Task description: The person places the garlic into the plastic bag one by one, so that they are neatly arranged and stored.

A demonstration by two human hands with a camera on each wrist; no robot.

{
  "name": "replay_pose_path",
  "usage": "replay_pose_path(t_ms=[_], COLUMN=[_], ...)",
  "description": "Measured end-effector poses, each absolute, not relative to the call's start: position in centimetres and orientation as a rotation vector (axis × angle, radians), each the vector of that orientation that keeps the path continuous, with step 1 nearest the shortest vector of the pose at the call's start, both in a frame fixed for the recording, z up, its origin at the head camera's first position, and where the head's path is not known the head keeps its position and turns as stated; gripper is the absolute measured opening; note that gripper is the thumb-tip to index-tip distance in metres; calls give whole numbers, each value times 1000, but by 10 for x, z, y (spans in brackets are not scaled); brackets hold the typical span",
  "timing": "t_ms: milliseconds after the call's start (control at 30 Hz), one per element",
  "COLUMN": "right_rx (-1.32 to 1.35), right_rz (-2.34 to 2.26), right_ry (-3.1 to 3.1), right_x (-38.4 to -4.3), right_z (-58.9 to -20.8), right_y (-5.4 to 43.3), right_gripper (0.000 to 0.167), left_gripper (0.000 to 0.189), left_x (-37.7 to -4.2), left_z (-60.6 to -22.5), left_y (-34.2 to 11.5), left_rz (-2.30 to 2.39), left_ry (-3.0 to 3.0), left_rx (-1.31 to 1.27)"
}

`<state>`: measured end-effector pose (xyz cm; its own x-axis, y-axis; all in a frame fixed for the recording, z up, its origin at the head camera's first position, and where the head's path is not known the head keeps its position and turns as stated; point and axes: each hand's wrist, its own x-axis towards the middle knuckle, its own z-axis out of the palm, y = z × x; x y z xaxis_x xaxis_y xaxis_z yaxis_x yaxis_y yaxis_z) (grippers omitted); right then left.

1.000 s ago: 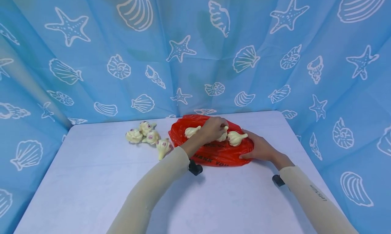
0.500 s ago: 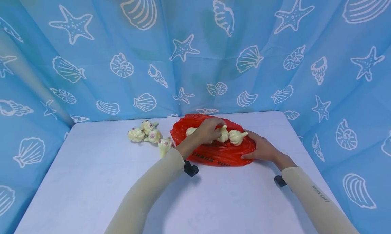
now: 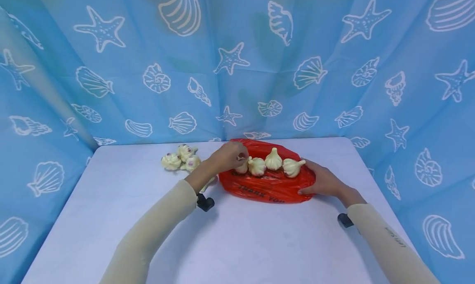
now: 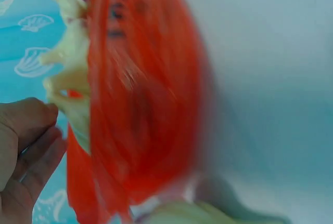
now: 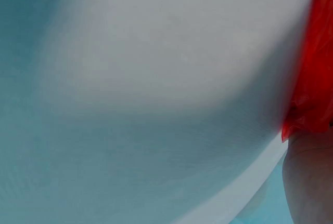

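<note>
A red plastic bag with dark "THANK YOU" lettering lies near the table's far edge. Several cream garlic bulbs sit in a row at its opening, among them an upright bulb and one lying with its stem to the right. My left hand pinches the stem of the leftmost garlic bulb between thumb and fingertips. Around the bag's right end my right hand grips, its thumb in front against the plastic; the other fingers are mostly hidden behind.
Left of the bag, several loose garlic bulbs with purple patches lie on the white table. One is partly hidden by my left forearm. A blue curtain with seashell prints stands around the back and sides.
My left hand has moved left along the bag from the middle bulbs to the leftmost one, uncovering the middle of the row. My right hand keeps its hold on the bag's right end.
</note>
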<state>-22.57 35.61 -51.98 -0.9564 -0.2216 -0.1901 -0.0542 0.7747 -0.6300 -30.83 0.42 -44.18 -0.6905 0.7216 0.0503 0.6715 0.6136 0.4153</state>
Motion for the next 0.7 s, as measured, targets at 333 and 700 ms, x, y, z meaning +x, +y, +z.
replay_pose_path(t_ms=[333,700], right_rx=[-207,-208], right_rz=[-972,-982], right_ry=[2689,2707], right_x=[-225,-225], right_z=[-515,-519], right_y=[355,353], right_gripper=[124,124], left_gripper=[45,59], left_x=[-303,-306], left_z=[-458,-479], left_y=[-21,2], left_rz=[508,736], left_ry=[2773,2780], left_rx=[1042,975])
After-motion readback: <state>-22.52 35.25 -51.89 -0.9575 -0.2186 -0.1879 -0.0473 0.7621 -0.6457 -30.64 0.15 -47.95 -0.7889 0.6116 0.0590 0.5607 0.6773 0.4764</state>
